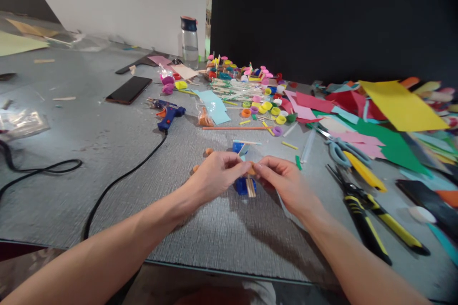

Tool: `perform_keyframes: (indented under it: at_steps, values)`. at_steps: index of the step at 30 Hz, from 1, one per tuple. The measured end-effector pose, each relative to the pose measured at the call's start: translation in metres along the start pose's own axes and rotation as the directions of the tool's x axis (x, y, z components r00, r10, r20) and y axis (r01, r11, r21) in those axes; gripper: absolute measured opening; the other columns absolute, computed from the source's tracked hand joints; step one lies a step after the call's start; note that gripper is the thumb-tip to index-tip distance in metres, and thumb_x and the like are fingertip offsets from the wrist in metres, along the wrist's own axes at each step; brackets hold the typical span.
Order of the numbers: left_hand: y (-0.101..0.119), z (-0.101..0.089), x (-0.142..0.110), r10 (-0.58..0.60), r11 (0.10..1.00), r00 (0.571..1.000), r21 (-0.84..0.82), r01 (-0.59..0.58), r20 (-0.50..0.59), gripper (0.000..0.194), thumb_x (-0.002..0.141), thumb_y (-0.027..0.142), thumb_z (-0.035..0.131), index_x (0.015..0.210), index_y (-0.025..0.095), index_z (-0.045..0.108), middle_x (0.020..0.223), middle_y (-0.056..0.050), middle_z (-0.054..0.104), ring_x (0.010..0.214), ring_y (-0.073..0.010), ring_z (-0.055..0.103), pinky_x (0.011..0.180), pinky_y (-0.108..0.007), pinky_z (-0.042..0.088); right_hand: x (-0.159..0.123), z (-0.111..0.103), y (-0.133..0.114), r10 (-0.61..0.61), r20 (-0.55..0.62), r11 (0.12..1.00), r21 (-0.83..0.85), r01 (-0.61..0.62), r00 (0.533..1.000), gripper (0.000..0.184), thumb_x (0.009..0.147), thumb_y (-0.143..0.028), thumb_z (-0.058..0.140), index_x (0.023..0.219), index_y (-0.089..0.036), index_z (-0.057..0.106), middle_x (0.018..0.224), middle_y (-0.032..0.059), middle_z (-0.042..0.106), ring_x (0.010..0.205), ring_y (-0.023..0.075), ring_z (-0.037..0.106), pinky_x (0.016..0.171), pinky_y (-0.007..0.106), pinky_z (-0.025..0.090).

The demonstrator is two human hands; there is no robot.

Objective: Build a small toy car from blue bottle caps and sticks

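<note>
My left hand point(223, 171) and my right hand point(284, 178) meet over the table, thumbs and fingertips closed on a small orange lump point(252, 168) that looks like modelling clay. Under and just behind the fingers stands a little craft build with blue caps point(241, 187), short wooden sticks point(251, 188) and a light-blue paper piece point(244, 150). The hands cover part of it. Left of it lie two more orange lumps, one farther point(209, 151) and one nearer point(195, 168), the latter close to my left wrist.
A blue glue gun point(171, 115) with a black cord point(129, 171) lies on the left, near a phone point(129, 90). Scissors point(339, 150), pliers point(361, 200) and a yellow-handled cutter point(365, 171) lie right. Behind are bottle caps point(266, 106), paper sheets point(404, 105) and a water bottle point(190, 43).
</note>
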State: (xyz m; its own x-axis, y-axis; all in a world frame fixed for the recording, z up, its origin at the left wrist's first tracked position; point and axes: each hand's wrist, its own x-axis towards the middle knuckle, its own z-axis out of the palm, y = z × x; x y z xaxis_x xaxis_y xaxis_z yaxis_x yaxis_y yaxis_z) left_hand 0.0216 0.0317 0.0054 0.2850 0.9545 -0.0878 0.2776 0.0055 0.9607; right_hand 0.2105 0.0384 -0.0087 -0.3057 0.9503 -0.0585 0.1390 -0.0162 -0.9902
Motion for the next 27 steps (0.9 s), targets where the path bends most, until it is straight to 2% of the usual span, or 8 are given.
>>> perform_keyframes:
  at_steps: [4,9,16,22,27]
  values:
    - [0.0018,-0.0009,-0.002,-0.012,1.0,1.0,0.013,0.012,-0.017,0.039,0.089,0.046,0.056,0.064,0.017,0.059,0.06,0.002,0.051,0.057,-0.0109,0.043,0.052,-0.025,0.029,0.0007,-0.0032,0.003,0.053,0.032,0.999,0.005,-0.053,0.998,0.04,0.088,-0.054,0.067,0.071,-0.018,0.061,0.061,-0.0035,0.048,0.054,0.0099,0.036,0.051,0.026,0.021]
    - [0.0033,-0.0025,-0.0037,-0.018,0.995,0.997,0.099,0.024,-0.069,0.044,0.088,0.053,0.054,0.062,0.018,0.057,0.06,0.002,0.048,0.058,-0.0114,0.042,0.055,-0.026,0.029,0.0012,-0.0049,0.005,0.037,0.021,0.997,-0.061,-0.036,0.999,0.044,0.091,-0.057,0.061,0.07,-0.018,0.06,0.06,-0.0033,0.044,0.054,0.0101,0.033,0.051,0.028,0.019]
    - [0.0011,0.0018,-0.0017,-0.001,1.0,1.0,0.023,0.001,-0.001,0.038,0.087,0.048,0.055,0.068,0.016,0.061,0.064,0.001,0.051,0.061,-0.0119,0.042,0.057,-0.027,0.03,0.0021,-0.0029,0.0011,0.018,0.022,0.998,-0.066,-0.017,1.0,0.042,0.089,-0.053,0.065,0.067,-0.018,0.058,0.06,-0.0035,0.045,0.056,0.0102,0.034,0.052,0.028,0.022]
    - [0.0048,0.0033,0.0006,-0.004,1.0,1.0,0.02,0.004,0.006,0.038,0.087,0.045,0.054,0.061,0.018,0.051,0.06,0.004,0.041,0.058,-0.0113,0.036,0.056,-0.028,0.025,0.0037,-0.0006,-0.0025,0.026,0.017,0.998,-0.052,-0.025,1.0,0.044,0.088,-0.054,0.065,0.064,-0.019,0.054,0.06,-0.0043,0.042,0.055,0.0099,0.032,0.052,0.028,0.021]
    - [0.0048,0.0042,0.0031,-0.007,1.0,1.0,-0.003,0.007,0.013,0.038,0.087,0.046,0.053,0.061,0.018,0.05,0.06,0.004,0.041,0.059,-0.0116,0.036,0.057,-0.028,0.026,0.0059,0.0012,-0.0041,0.038,0.008,0.998,-0.048,-0.038,0.999,0.044,0.085,-0.054,0.066,0.061,-0.019,0.053,0.059,-0.0044,0.043,0.054,0.0097,0.033,0.051,0.027,0.02]
